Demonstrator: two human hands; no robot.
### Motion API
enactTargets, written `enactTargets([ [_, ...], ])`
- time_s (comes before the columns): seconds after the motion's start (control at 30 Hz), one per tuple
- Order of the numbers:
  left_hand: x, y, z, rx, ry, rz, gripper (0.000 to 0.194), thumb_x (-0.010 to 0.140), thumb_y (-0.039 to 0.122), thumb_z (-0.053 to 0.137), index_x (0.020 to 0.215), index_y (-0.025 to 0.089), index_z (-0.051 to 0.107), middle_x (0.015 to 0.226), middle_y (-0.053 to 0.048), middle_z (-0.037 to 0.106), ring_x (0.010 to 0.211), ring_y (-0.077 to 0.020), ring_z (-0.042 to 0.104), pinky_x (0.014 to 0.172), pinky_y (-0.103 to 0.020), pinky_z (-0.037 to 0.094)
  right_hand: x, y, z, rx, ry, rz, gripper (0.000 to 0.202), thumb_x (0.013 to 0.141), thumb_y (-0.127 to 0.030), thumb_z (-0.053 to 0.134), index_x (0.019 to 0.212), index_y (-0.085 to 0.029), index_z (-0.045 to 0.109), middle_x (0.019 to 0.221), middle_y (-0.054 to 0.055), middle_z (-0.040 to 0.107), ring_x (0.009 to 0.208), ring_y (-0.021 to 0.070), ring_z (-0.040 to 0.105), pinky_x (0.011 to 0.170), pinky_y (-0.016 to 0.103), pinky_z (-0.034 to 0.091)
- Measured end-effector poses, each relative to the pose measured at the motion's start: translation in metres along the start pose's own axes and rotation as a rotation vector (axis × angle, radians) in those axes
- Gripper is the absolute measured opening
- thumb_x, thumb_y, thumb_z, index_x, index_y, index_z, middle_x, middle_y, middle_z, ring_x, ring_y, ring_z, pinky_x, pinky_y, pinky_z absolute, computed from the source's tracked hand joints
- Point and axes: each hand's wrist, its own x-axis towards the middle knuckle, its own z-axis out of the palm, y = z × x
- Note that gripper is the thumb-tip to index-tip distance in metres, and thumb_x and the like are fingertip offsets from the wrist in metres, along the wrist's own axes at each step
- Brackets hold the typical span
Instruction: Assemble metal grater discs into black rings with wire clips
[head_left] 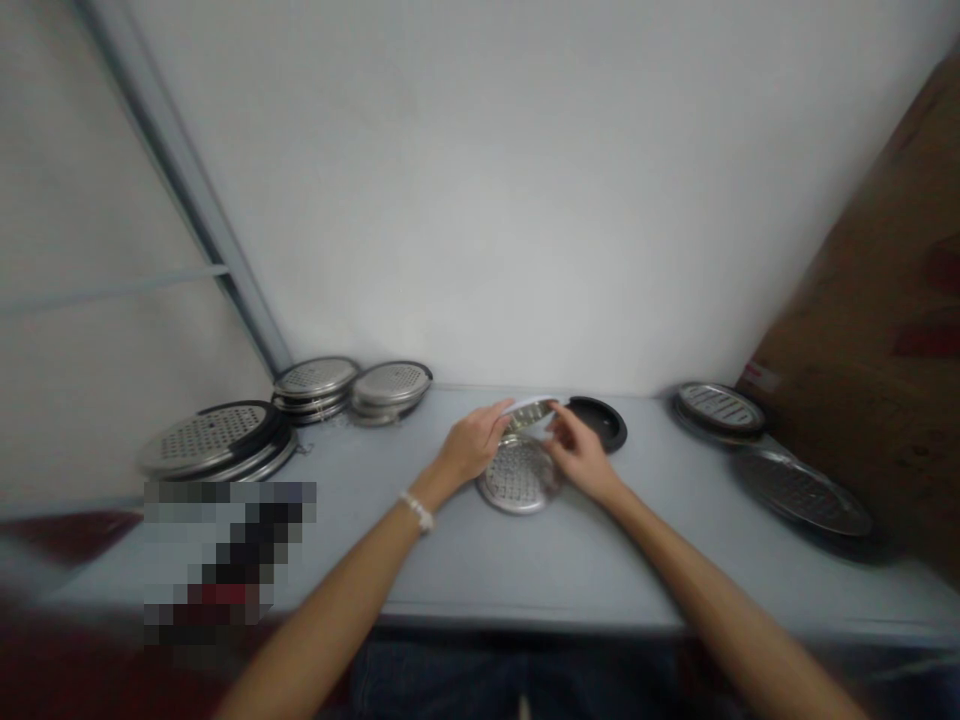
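A round metal grater disc is tilted up off the table, its underside facing me. My left hand grips its left edge, fingers over the rim and closed. At the opposite edge is my right hand, index finger and thumb closed on the rim. Below, a second perforated grater disc lies flat on the table, its upper edge close beneath the raised one. Just behind my right hand rests a black round dish-like part, partly hidden by that hand.
Stacks of perforated metal discs with black rims stand on the left of the grey table, with smaller stacks behind. On the right lie a slotted disc and a larger disc, beside a cardboard box.
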Motion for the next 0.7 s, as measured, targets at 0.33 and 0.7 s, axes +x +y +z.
enactTargets([
  [0.33,-0.002,0.0009,0.0016,-0.005,0.005,0.0,0.045,0.105,0.039,0.031,0.137,0.019,0.056,0.13,-0.011,0.067,0.12,-0.0223,0.063,0.106,-0.039,0.048,0.0006,-0.0043,-0.0014,-0.055,0.04,-0.07,0.052,0.084,-0.023,0.06,0.135,-0.023,0.051,0.123,0.011,0.054,0.102,0.0232,0.058,0.077,0.036,0.056],
  [0.7,-0.0017,0.0013,-0.0011,0.033,-0.004,-0.01,0.044,0.104,0.036,0.033,0.137,0.017,0.055,0.132,-0.011,0.066,0.119,-0.0232,0.062,0.106,-0.039,0.048,0.0012,-0.0042,-0.0047,-0.123,0.019,-0.105,0.043,0.085,-0.02,0.056,0.128,-0.021,0.054,0.11,0.008,0.057,0.09,0.0209,0.058,0.073,0.034,0.053],
])
